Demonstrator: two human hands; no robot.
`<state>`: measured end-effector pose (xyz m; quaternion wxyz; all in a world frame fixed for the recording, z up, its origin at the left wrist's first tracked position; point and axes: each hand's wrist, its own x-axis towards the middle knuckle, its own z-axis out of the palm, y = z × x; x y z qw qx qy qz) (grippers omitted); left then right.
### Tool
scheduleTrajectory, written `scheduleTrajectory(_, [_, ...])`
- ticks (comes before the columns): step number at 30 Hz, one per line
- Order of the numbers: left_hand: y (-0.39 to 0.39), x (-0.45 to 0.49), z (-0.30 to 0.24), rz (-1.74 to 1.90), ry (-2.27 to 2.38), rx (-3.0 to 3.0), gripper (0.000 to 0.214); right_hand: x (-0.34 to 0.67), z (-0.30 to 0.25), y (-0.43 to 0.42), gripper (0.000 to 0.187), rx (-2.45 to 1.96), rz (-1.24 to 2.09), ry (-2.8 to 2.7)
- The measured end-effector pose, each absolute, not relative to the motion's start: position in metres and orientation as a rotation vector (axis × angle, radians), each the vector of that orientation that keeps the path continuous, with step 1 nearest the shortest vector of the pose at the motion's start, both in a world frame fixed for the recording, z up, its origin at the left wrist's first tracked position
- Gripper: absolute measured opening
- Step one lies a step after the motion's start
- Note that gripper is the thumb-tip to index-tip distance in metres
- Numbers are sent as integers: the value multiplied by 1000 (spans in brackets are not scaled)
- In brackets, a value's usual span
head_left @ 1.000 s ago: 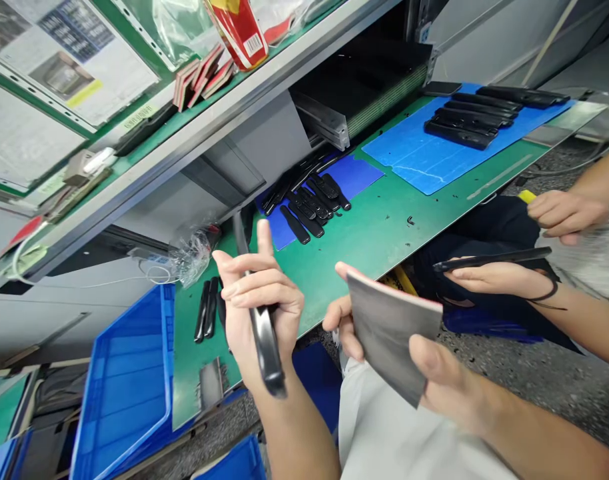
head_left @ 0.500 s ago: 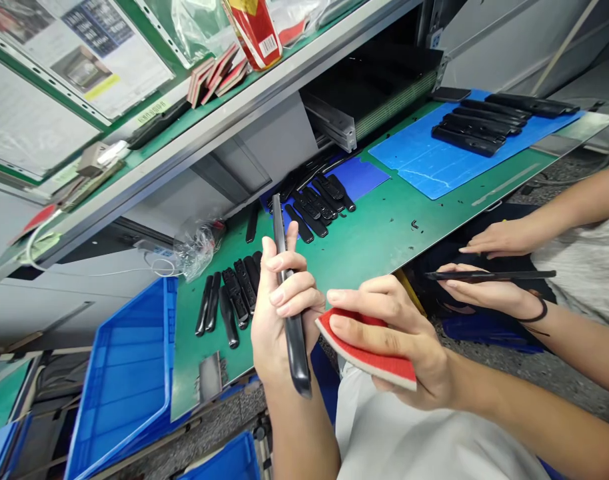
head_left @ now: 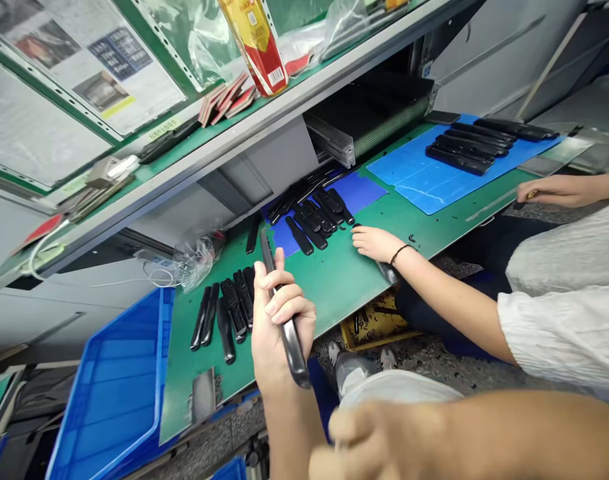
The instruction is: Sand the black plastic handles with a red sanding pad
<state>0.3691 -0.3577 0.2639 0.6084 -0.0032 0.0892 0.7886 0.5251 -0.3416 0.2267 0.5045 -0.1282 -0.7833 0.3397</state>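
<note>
My left hand (head_left: 277,320) is closed round a long black plastic part (head_left: 284,320), held upright with its edge toward me above the front of the green bench (head_left: 354,267). My right hand (head_left: 364,437) is low at the bottom of the view, blurred by motion, and its fingers cannot be made out. Several short black parts (head_left: 229,307) lie on the bench just left of my left hand. More black parts (head_left: 314,213) are piled on a blue mat (head_left: 359,187) further back.
A co-worker's hand (head_left: 377,241) with a black wristband rests by the pile; their other hand (head_left: 549,190) is at the bench edge on the right. Long black parts (head_left: 464,143) lie on a second blue mat. A blue crate (head_left: 114,380) sits lower left. A shelf (head_left: 224,140) overhangs.
My right hand, which held a red-backed sanding pad beside the part, has dropped to the bottom of the view. The co-worker's hand has moved to the pile.
</note>
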Motion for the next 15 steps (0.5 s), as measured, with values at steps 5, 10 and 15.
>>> scheduleTrajectory(5, [-362, 363, 265, 1835, 92, -45, 42, 537, 222, -331, 41, 12, 869, -1800])
scheduleTrajectory(10, [-364, 363, 266, 1822, 81, -32, 46, 535, 210, -332, 57, -347, 1395, -1396])
scheduleTrajectory(15, [-363, 367, 266, 1810, 131, -1, 40, 532, 215, -329, 55, -342, 1410, -1460])
